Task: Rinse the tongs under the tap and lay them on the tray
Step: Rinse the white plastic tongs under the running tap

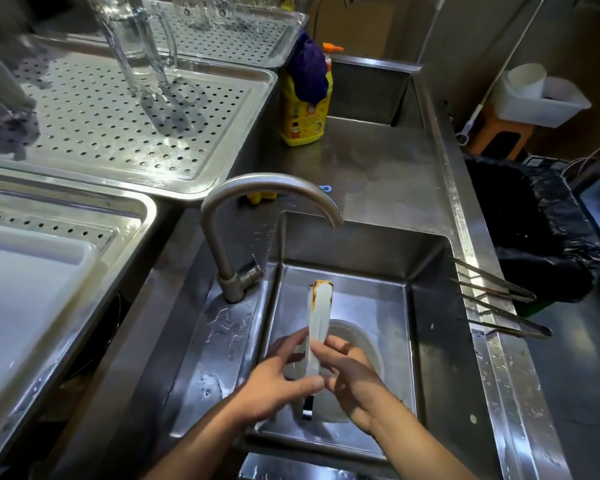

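A pair of flat steel tongs (319, 313) with orange-brown residue at the far tip is held over the sink basin (430, 341), pointing away from me. My left hand (278, 386) grips the handle end from the left. My right hand (354, 382) holds it from the right, fingers wrapped over the blade. The curved tap (267, 188) arches above and beyond the tip; no water stream is visible. The perforated steel tray (222, 161) lies at the upper left.
Two more pairs of thin tongs (496, 303) rest on the sink's right rim. A yellow detergent bottle (303, 116) stands behind the sink. Glass mugs (142, 46) stand on the tray. A white board (25, 299) lies at left, a black-lined bin (534, 230) at right.
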{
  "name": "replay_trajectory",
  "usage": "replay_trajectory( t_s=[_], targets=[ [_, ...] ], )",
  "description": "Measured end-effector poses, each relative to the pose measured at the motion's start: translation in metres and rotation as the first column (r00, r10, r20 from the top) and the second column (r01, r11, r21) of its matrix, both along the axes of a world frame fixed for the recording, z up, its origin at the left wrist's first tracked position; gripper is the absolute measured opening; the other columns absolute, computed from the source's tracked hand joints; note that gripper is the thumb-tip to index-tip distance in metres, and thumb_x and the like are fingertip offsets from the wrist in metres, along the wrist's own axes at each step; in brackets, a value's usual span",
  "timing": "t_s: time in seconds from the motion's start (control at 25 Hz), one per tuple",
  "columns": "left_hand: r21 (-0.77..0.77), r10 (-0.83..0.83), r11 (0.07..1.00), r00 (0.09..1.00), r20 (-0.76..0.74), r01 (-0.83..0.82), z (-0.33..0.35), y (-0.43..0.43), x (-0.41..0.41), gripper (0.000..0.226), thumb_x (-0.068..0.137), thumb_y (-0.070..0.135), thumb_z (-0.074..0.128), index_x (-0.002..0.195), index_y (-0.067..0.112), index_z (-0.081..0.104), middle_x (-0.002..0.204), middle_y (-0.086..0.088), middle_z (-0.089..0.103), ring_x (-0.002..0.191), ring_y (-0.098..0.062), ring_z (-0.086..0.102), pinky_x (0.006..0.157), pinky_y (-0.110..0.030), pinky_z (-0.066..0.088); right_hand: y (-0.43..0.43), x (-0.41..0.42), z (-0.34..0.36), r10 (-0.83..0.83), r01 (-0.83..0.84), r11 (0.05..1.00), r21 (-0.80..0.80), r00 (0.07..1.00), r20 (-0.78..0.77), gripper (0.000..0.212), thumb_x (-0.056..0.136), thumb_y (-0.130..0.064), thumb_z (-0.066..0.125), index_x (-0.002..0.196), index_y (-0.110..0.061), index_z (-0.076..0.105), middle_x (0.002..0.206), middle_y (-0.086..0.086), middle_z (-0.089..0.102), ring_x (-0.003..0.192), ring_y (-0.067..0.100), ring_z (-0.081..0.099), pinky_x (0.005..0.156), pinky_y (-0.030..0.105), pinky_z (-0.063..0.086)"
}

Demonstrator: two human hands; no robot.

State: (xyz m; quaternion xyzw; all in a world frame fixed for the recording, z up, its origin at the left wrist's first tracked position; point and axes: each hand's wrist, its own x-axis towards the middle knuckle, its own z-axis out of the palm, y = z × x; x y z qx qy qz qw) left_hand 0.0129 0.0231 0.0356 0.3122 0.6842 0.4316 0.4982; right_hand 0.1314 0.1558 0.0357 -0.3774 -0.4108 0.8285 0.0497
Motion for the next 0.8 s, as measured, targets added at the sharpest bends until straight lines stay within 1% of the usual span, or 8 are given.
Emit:
replay_trajectory(
  t_s=[0.08,0.2,0.28,0.4,0.48,0.64,0.72,0.8],
  targets=[
    [0.022,0.039,0.999,0.999,-0.037,-0.038,0.004,-0.002,-0.002,0.066,0.079,0.028,0.081,0.133,0.047,0.047,0.130,-0.002,0.063,0.115,-0.015,0.065,0.097,-0.033,0.055,-0.005,-0.013,0.005,0.087,-0.087,0.996,-0.001,0.996,0.001,0.052,0.077,-0.019,0.083,0.122,-0.005,0.063,0.115,0.016,0.074,0.106,0.031,0.071,0.095,0.046,0.055],
    [0.078,0.079,0.994,0.996,0.033,-0.082,0.008,-0.011,-0.010,0.059,0.083,-0.005,0.068,0.134,0.022,0.055,0.119,-0.009,0.072,0.108,-0.021,0.070,0.086,-0.038,0.060,-0.003,-0.028,0.012,0.271,-0.274,0.953,0.129,0.962,0.038,0.059,0.068,-0.030,0.090,0.120,-0.011,0.067,0.116,0.010,0.074,0.109,0.028,0.070,0.097,0.046,0.054],
    [0.106,0.158,0.982,0.987,0.010,-0.158,0.008,-0.020,-0.017,0.065,0.081,-0.011,0.061,0.139,0.015,0.052,0.122,-0.011,0.070,0.111,-0.022,0.068,0.089,-0.033,0.056,0.004,-0.038,0.017,0.341,-0.349,0.916,0.198,0.937,0.077,0.060,0.069,-0.036,0.089,0.121,-0.018,0.066,0.117,0.004,0.072,0.109,0.021,0.069,0.097,0.043,0.055],
    [-0.026,0.344,0.939,0.939,0.023,-0.343,0.007,-0.032,-0.025,0.077,0.075,-0.005,0.057,0.145,0.024,0.043,0.103,-0.017,0.067,0.083,-0.022,0.065,0.072,-0.035,0.053,0.017,-0.068,0.024,0.258,-0.270,0.925,0.266,0.963,0.078,0.024,0.087,-0.026,0.076,0.107,-0.016,0.070,0.109,0.006,0.069,0.094,0.020,0.065,0.079,0.030,0.056],
    [-0.122,0.400,0.912,0.914,0.061,-0.391,0.008,-0.040,-0.025,0.073,0.075,-0.003,0.056,0.141,0.027,0.043,0.094,-0.028,0.059,0.072,-0.028,0.058,0.063,-0.042,0.049,0.027,-0.101,0.027,0.168,-0.199,0.900,0.387,0.979,0.112,0.006,0.095,-0.016,0.065,0.096,-0.015,0.070,0.101,0.014,0.069,0.087,0.022,0.064,0.073,0.031,0.055],
    [-0.155,0.362,0.916,0.929,-0.080,-0.371,0.013,-0.051,-0.028,0.064,0.065,0.014,0.052,0.128,0.023,0.047,0.105,-0.018,0.062,0.086,-0.032,0.064,0.077,-0.052,0.055,0.040,-0.167,0.029,0.164,-0.304,0.682,0.665,0.950,0.265,0.034,0.092,-0.030,0.068,0.120,-0.012,0.069,0.113,0.010,0.073,0.104,0.028,0.067,0.090,0.040,0.054],
    [-0.168,0.342,0.918,0.932,-0.123,-0.360,0.013,-0.054,-0.029,0.064,0.065,0.017,0.052,0.128,0.021,0.047,0.112,-0.012,0.061,0.096,-0.030,0.064,0.084,-0.052,0.055,0.042,-0.191,0.031,0.241,-0.424,0.589,0.688,0.905,0.351,0.046,0.090,-0.038,0.068,0.130,-0.015,0.064,0.120,0.007,0.071,0.110,0.023,0.066,0.087,0.029,0.049],
    [-0.164,0.348,0.917,0.930,-0.117,-0.364,0.013,-0.057,-0.029,0.064,0.067,0.015,0.054,0.130,0.025,0.047,0.114,-0.010,0.062,0.096,-0.030,0.065,0.082,-0.051,0.056,0.042,-0.207,0.031,0.312,-0.542,0.442,0.714,0.840,0.444,0.045,0.092,-0.042,0.062,0.130,-0.017,0.064,0.123,0.008,0.071,0.114,0.025,0.065,0.092,0.031,0.049]
  ],
)
